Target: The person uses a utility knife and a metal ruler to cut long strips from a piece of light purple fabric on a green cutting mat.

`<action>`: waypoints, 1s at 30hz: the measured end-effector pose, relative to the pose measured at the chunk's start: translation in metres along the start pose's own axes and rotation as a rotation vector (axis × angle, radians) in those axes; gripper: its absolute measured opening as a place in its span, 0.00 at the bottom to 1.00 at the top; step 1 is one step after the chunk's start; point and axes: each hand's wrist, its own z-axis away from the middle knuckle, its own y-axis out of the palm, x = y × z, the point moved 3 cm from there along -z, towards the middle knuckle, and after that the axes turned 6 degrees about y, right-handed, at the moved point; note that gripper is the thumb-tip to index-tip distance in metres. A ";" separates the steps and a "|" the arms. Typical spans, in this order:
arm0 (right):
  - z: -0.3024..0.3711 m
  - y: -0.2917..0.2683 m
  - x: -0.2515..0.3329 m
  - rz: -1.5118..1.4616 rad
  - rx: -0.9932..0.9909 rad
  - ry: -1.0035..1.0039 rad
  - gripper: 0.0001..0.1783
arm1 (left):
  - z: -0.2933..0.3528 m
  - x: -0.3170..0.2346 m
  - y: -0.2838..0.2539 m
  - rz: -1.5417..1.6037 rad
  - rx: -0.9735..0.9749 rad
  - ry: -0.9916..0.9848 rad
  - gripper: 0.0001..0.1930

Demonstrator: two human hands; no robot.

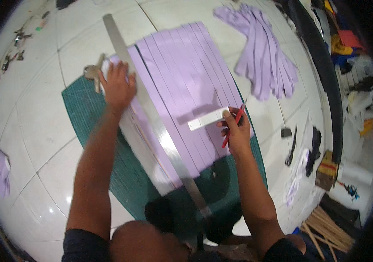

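Lilac sheet (186, 83) under long ruler (151, 118)
Left hand (117, 87) lies flat, pinning the ruler; right hand (237, 131) grips a red cutter (233, 126). Slack pressure could skew the cut.

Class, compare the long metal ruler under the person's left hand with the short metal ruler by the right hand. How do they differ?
The long metal ruler runs the whole length of the green cutting mat; the short metal ruler covers only a few lilac strips. The long one lies along the strips, the short one across them. The left hand presses the long one; the right hand, holding a red pen, touches the short one's end. Both are flat and silvery.
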 end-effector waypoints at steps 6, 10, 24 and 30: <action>0.084 -0.097 -0.098 -0.099 -0.146 0.130 0.19 | -0.010 0.010 -0.012 -0.109 0.250 0.142 0.39; 0.110 -0.109 -0.131 -0.092 -0.139 0.228 0.21 | -0.031 0.005 -0.023 -0.004 0.549 0.118 0.56; 0.106 -0.076 -0.161 0.092 -0.036 0.150 0.20 | -0.023 0.009 -0.023 -0.008 0.696 0.183 0.75; 0.109 -0.075 -0.161 0.048 -0.074 0.147 0.20 | -0.018 0.007 -0.027 0.023 0.640 0.190 0.74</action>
